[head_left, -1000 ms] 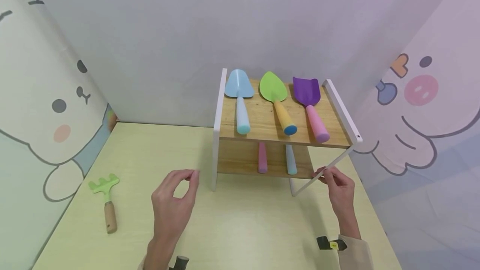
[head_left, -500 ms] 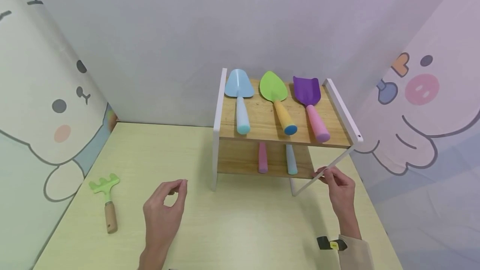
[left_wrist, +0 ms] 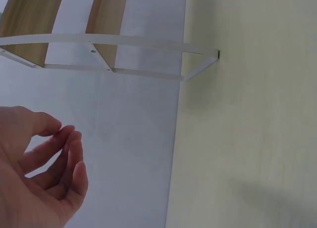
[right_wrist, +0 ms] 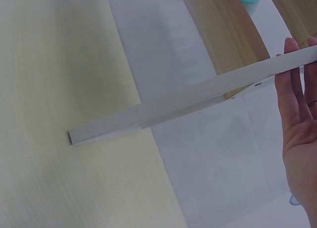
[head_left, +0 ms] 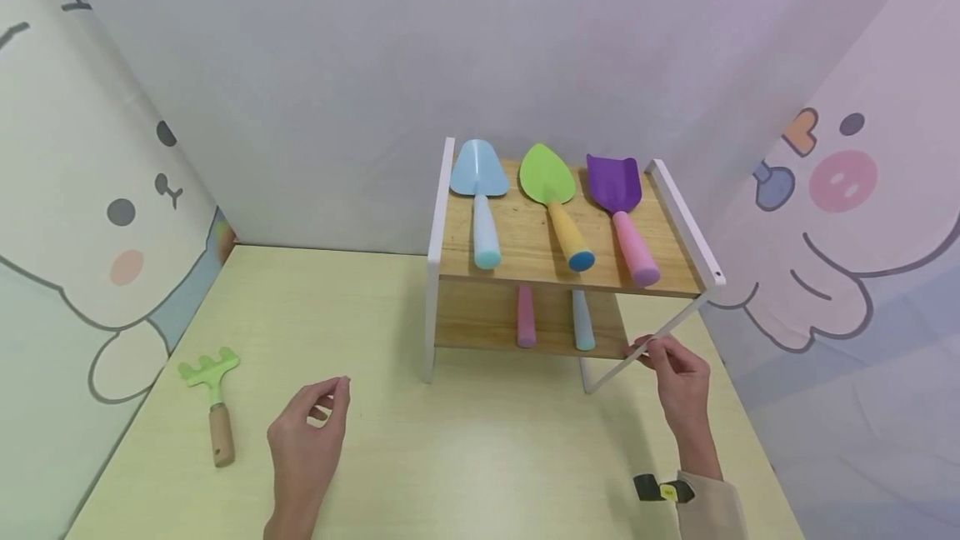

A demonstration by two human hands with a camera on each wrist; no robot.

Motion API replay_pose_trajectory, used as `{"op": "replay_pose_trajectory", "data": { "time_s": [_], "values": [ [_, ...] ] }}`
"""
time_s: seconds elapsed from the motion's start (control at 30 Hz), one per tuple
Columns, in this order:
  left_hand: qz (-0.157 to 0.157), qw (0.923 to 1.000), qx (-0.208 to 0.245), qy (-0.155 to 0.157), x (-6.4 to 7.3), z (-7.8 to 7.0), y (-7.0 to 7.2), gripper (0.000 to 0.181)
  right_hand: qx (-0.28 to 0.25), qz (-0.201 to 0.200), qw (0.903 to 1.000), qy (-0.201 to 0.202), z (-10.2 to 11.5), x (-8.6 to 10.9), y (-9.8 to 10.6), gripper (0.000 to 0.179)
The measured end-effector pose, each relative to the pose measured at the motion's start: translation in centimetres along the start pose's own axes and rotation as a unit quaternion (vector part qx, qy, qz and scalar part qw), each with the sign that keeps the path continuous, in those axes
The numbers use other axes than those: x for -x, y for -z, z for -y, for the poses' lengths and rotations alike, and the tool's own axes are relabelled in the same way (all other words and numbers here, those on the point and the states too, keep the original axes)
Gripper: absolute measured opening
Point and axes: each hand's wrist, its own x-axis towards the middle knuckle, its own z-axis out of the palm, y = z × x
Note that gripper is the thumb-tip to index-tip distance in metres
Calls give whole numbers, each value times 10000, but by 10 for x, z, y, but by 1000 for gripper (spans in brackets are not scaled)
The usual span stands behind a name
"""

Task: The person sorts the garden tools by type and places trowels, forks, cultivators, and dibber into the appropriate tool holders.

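Observation:
My left hand (head_left: pixel 306 444) hovers over the table, its fingers bent and the thumb tip meeting the fingertips; nothing shows between them. A hand rake (head_left: pixel 213 402), with a green head and a wooden handle, lies farther left. My right hand (head_left: pixel 681 377) grips the white side frame of a two-tier wooden shelf (head_left: pixel 517 261), fingers behind the bar in the right wrist view. On its top board lie a light blue trowel (head_left: pixel 480 182), a green trowel (head_left: pixel 547 177) with a yellow handle, and a purple shovel (head_left: pixel 615 186) with a pink handle.
Two more handles, one pink (head_left: pixel 526 319) and one light blue (head_left: pixel 582 322), stick out on the lower board; their heads are hidden. A grey wall (head_left: pixel 315 107) stands behind the table (head_left: pixel 465 457), with cartoon-printed sheets at both sides.
My left hand has moved left and toward me, away from the shelf and nearer the hand rake. My right hand and the shelf have stayed in place.

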Motion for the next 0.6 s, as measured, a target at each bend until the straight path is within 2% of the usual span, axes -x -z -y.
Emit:
{"op": "replay_pose_trajectory", "data": {
  "time_s": [0.13,0.6],
  "values": [
    [39,9992,-164,349,3,9,3,4,-4,14,10000,-14,0,0,0,18],
    [-24,9941,-459,987,4,37,13,13,113,64,9999,-70,-2,1,1,17]
  ]
}}
